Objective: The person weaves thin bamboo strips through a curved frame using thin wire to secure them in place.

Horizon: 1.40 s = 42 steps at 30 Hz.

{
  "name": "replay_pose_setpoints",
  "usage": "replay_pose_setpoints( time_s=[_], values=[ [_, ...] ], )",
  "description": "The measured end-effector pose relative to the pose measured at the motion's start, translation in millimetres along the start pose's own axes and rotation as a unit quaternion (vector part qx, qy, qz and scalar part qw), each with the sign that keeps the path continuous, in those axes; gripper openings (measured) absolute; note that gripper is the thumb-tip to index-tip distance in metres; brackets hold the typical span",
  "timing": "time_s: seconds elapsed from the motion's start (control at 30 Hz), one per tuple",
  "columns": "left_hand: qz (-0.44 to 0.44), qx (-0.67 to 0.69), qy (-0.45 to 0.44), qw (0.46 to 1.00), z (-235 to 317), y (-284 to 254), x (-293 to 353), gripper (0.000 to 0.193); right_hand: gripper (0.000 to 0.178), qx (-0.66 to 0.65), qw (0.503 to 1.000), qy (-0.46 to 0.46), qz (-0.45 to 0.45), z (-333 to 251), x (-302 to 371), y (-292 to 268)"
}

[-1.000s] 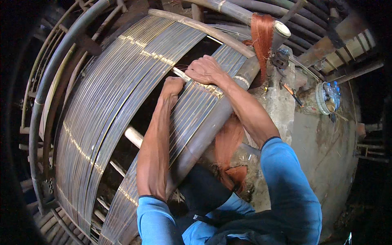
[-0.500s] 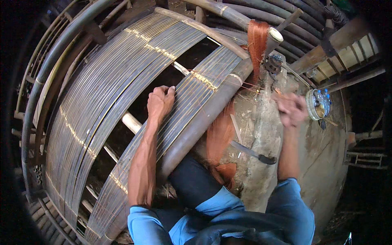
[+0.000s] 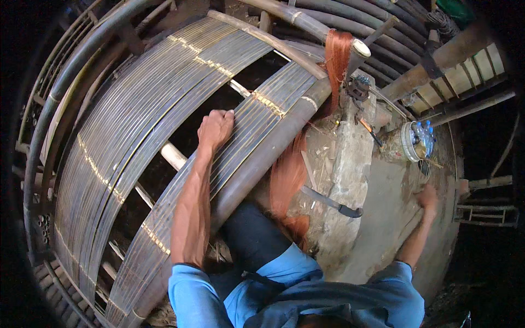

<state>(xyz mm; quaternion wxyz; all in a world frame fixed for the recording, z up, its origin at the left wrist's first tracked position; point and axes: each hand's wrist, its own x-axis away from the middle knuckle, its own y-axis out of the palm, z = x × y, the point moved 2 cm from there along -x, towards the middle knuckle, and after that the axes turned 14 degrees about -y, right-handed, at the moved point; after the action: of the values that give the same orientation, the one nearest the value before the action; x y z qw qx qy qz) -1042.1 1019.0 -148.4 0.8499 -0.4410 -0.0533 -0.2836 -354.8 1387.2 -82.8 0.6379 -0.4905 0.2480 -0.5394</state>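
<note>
My left hand point(image 3: 215, 129) is closed in a fist above the edge of a gap in a frame of narrow dark slats point(image 3: 246, 131), tied across with pale bindings. What its fingers grip, if anything, is hidden. Far out to the right, my right hand point(image 3: 427, 197) is closed over the grey floor, the arm stretched away from the frame. I cannot make out anything in it. Reddish-brown fibre strands point(image 3: 338, 57) hang over a bamboo pole, and more of this fibre point(image 3: 288, 175) lies beside the thick round rail point(image 3: 268, 150) near my knee.
A dark-handled blade point(image 3: 331, 203) lies across the ground by the fibre. Beyond it are a small orange-handled tool point(image 3: 371, 131) and a white bucket point(image 3: 407, 141) with plastic bottles. Bamboo poles point(image 3: 350, 24) run along the back.
My right hand has swept outward and back toward me, from beside the orange tool to the floor at right. Thin strands seen across the slats no longer show. My left hand stays about where it was.
</note>
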Motion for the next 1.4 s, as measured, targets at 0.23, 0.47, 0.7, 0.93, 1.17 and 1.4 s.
replay_pose_setpoints(
  time_s=[0.23, 0.47, 0.7, 0.93, 1.17, 1.4],
  values=[
    [-0.017, 0.134, 0.097, 0.986, 8, 19, -36, 0.050, 0.058, -0.481, 0.767, -0.389, 0.170, -417, 27, -168],
    [0.036, 0.038, 0.080, 0.995, 27, 18, -23, 0.050, 0.046, -0.379, 0.677, -0.520, 0.358, -567, -1, -190],
    [-0.046, 0.019, -0.071, 0.996, 25, 23, -38, 0.055, 0.031, -0.482, 0.691, -0.508, 0.178, -566, 2, -173],
    [-0.033, 0.207, -0.092, 0.974, 21, 13, -42, 0.041, 0.041, -0.773, 0.421, -0.471, 0.057, -564, 8, -192],
    [-0.031, 0.177, -0.044, 0.983, 3, 25, -61, 0.049, 0.039, -0.861, 0.197, -0.469, -0.017, -585, 23, -213],
    [0.048, -0.043, -0.040, 0.997, 23, 20, -32, 0.049, 0.040, -0.879, 0.205, -0.431, -0.017, -579, 33, -217]
  ],
)
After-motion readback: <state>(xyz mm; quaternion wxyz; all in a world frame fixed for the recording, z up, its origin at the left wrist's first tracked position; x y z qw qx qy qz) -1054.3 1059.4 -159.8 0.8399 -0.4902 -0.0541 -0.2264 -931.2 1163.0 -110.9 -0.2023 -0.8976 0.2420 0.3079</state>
